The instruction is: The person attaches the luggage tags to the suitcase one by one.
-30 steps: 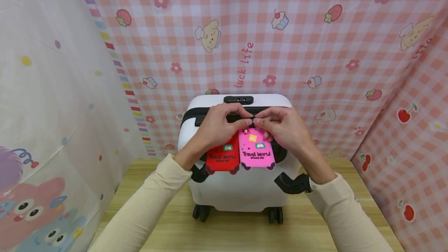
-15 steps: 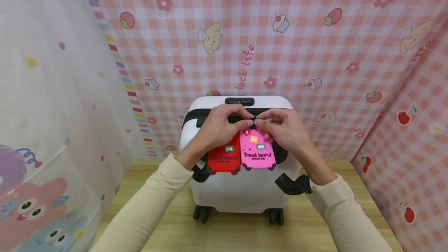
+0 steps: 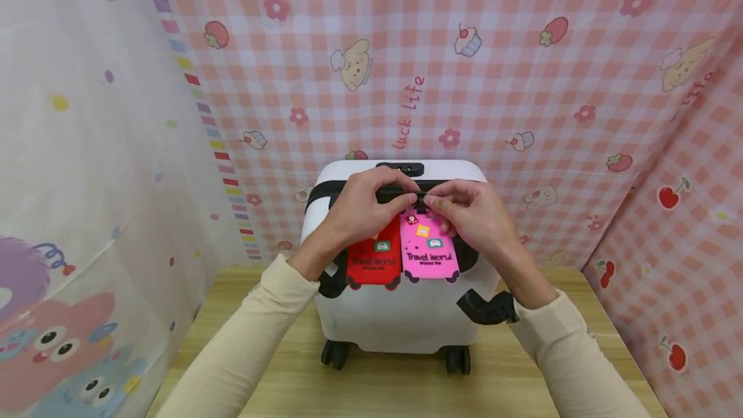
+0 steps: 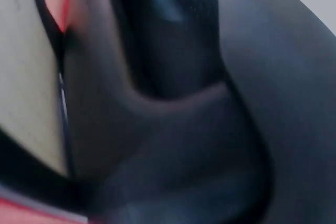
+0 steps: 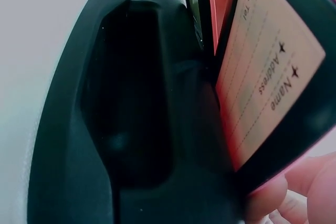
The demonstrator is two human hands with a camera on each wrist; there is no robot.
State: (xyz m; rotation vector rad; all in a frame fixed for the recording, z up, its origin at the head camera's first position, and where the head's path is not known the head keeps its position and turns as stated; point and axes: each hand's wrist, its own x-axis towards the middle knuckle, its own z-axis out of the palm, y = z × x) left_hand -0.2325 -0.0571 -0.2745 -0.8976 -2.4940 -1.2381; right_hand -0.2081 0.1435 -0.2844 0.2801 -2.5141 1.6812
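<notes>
A white suitcase stands upright, with a black carry handle across its upper part. From the handle hang two luggage tags side by side, a red one and a pink one, both printed "Travel World". My left hand and right hand meet just above the pink tag. Between thumb and fingers each pinches the small black strap at its top; the fingertips partly hide it. In the right wrist view, the pink tag's back shows a name and address card near my right fingers.
The suitcase stands on its black wheels on a wood-grain table. Close behind it hangs a pink checked cloth. Printed cloths also hang at left and right. A black wrist mount sits beneath my right wrist.
My left thumb has drawn slightly away from my right thumb, so a small gap shows between them. The tags and suitcase hold their place; the head view has shifted a little.
</notes>
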